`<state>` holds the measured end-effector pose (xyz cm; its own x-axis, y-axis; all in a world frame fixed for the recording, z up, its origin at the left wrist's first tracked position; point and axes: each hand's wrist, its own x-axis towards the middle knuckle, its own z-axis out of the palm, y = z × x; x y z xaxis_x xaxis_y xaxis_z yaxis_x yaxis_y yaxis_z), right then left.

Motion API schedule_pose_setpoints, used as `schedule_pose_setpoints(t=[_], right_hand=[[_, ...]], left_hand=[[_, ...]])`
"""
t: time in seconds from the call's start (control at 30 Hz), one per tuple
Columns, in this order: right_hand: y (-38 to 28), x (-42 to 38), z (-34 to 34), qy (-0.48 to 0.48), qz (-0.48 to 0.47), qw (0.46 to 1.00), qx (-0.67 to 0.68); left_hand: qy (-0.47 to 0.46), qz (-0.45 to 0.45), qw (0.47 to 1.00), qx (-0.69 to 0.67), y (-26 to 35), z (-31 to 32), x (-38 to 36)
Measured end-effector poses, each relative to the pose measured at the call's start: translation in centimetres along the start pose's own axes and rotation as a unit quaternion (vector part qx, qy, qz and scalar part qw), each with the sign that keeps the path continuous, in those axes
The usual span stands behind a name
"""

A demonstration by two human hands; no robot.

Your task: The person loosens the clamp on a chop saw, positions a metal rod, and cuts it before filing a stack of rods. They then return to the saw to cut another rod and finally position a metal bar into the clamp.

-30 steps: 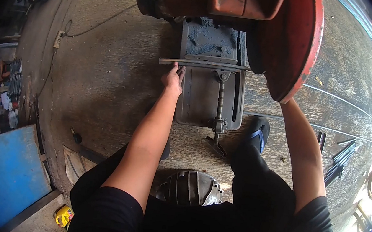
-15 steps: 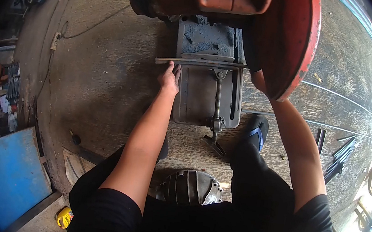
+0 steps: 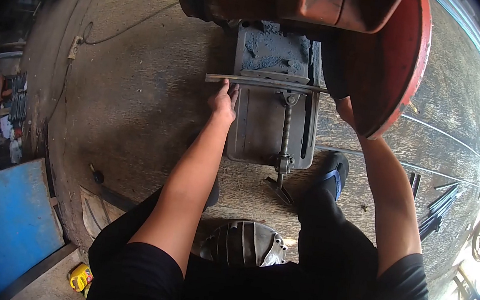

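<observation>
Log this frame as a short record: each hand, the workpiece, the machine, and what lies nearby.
Left hand: fingers at the metal bar, near its left end
Right hand: partly hidden by the red guard; grip unclear
Metal bar: lying crosswise over the machine base
Screw clamp: meets the bar's near side
Nearby: ribbed metal part, blue panel

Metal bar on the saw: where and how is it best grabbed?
Probably by the bar's left end, coming from the left: that end juts past the base's edge, away from the screw clamp and red guard. Its long, thin shape suits a grip closing across it.
</observation>
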<state>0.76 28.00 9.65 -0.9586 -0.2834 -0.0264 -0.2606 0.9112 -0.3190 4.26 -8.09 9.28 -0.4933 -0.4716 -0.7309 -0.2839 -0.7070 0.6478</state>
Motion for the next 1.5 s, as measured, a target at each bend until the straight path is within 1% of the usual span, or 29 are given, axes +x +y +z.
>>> schedule_pose_setpoints(t=[0.33,0.53,0.67,0.73,0.77,0.83,0.9,0.93,0.97,1.03,1.07,1.1,1.13,1.2,1.23,1.5], right_hand=[[-1.3,1.2,0.3,0.021,0.004,1.000,0.005],[-1.6,1.1,-0.1,0.030,0.017,0.999,0.023],[-2.0,1.7,-0.8,0.052,0.034,0.996,0.063],[-2.2,2.6,-1.9,0.095,0.062,0.985,0.132],[-2.3,3.3,-3.2,0.119,0.073,0.975,0.171],[-2.6,4.6,-7.1,0.207,0.090,0.932,0.284],[-3.6,6.2,-13.3,0.282,0.058,0.881,0.374],[-3.9,7.0,-16.6,0.304,0.034,0.871,0.384],[-4.6,8.3,-20.1,0.314,0.001,0.875,0.369],[-6.9,10.1,-27.9,0.307,-0.076,0.921,0.227],[-12.4,8.7,-31.4,0.324,-0.166,0.913,0.186],[-14.2,8.5,-32.5,0.223,-0.198,0.854,0.426],[-15.5,8.5,-33.6,0.207,-0.190,0.856,0.434],[-17.9,8.6,-33.7,0.218,-0.161,0.893,0.360],[-18.5,8.5,-33.9,0.220,-0.149,0.901,0.344],[-20.1,8.2,-33.7,0.220,-0.100,0.924,0.296]], left_hand=[[0.006,-0.011,1.000,-0.028,0.1,-0.3,0.7],[0.008,-0.015,1.000,-0.017,0.1,-0.2,0.5],[0.003,-0.005,1.000,-0.026,-0.2,-0.4,1.2],[0.001,-0.007,1.000,-0.026,-0.2,-0.5,1.2],[-0.001,-0.007,1.000,-0.025,-0.2,-0.5,1.2],[-0.001,-0.003,1.000,-0.029,-0.3,-0.4,1.2],[0.002,0.003,0.999,-0.034,-0.5,-0.5,1.3],[-0.001,0.004,0.999,-0.032,-0.5,-0.4,1.4],[-0.003,0.005,1.000,-0.030,-0.5,-0.5,1.5],[-0.002,0.009,0.999,-0.035,-0.5,-0.4,1.3],[-0.006,0.009,0.999,-0.037,-0.4,-0.3,1.1],[-0.003,0.010,0.999,-0.051,-0.4,-0.3,1.0],[-0.003,0.011,0.998,-0.055,-0.4,-0.2,1.0],[-0.001,0.011,0.999,-0.051,-0.4,-0.2,0.9],[-0.005,0.007,0.998,-0.060,-0.5,-0.2,1.1],[-0.015,0.003,0.997,-0.075,-0.7,-0.4,1.3]])
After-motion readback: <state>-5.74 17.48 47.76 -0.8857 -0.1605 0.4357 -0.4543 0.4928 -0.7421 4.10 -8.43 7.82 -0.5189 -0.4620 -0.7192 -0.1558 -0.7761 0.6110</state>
